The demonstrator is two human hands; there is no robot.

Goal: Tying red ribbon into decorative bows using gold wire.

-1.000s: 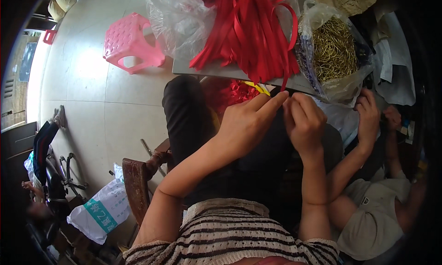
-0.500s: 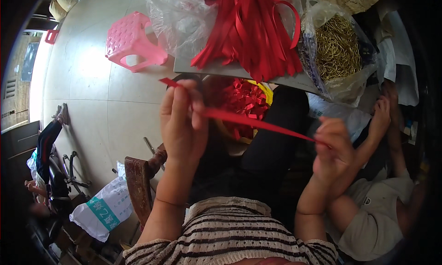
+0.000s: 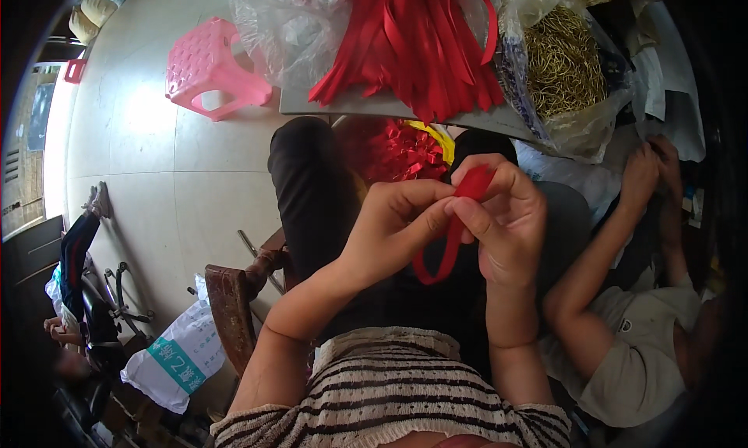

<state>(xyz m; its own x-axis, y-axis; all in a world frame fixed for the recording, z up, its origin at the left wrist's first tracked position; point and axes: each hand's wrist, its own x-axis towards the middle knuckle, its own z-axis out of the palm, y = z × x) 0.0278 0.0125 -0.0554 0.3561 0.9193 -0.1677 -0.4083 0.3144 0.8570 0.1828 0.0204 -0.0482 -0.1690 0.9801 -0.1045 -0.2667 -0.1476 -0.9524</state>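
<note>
A red ribbon [image 3: 441, 265] is bent into a loop that hangs down over my lap. Its ends meet at the top, pinched between both hands. My left hand [image 3: 401, 222] comes from the left with thumb and fingers closed on the ribbon. Facing it, my right hand [image 3: 506, 218] grips the ribbon too, its thumb pressed against the fingers. Behind my hands, a container between my knees holds many red ribbon pieces [image 3: 405, 153]; a bit of yellow [image 3: 438, 136] shows at its edge.
Long red ribbons [image 3: 405, 51] lie over the grey table [image 3: 304, 103] ahead. Beside them stands a plastic bag of gold cords [image 3: 565, 62]. A pink stool [image 3: 210, 66] is at the left, a wooden chair [image 3: 230, 304] near my left arm. Another person's hands [image 3: 648, 167] work at the right.
Half a second ago the ribbon was stretched between my separated hands. Now the hands have come together to the right of centre, and the ribbon is folded into a loop.
</note>
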